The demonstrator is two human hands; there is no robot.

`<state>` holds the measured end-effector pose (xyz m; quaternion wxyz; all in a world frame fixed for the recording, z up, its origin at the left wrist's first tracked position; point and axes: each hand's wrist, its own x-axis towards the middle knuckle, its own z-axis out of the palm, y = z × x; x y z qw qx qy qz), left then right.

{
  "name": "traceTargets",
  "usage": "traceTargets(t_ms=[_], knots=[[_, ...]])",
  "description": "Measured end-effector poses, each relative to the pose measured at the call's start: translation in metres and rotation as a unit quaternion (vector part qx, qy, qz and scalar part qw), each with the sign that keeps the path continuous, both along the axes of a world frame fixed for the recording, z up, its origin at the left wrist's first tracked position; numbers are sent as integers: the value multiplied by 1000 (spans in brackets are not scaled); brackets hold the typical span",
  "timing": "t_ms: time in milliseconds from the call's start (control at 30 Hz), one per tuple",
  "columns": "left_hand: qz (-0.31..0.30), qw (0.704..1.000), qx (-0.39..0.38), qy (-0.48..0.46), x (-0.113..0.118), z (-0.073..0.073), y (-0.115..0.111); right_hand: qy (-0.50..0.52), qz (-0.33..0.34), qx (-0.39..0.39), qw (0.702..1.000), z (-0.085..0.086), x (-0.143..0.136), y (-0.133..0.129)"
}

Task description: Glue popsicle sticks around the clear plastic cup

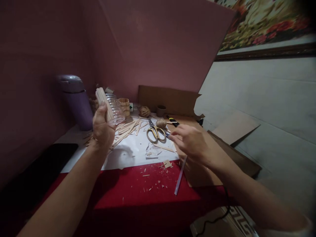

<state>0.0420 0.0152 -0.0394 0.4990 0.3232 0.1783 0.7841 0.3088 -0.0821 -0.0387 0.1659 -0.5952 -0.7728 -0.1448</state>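
Just left of the right hand (190, 141), scissors (156, 134) and a twine ball (161, 123) bar a low pass. Nearer the body, the red cloth (116, 192) offers room over low scraps, though its shadowed edge is hard to judge.

Shows purple on flask (80, 107), left; off-white on stick bundle (101, 95), centre-left; red on cloth (116, 191), lower centre; red-green floral pattern on painting (271, 28), upper right.

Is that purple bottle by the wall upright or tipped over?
Upright: the purple bottle stands with its grey top uppermost.
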Motion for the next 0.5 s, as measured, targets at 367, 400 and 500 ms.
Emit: traceTargets(t_ms=[367, 400, 500], knots=[[-49, 998, -27, 7, 5, -15, 4, -194, 191, -137, 952, -26, -102, 129], [-61, 997, -36, 6, 6, -16, 5, -206, 199, -143, 947, -29, -104, 134], [-90, 994, -67, 15, 6, -18, 5, -227, 212, -158, 937, -34, -110, 144]])
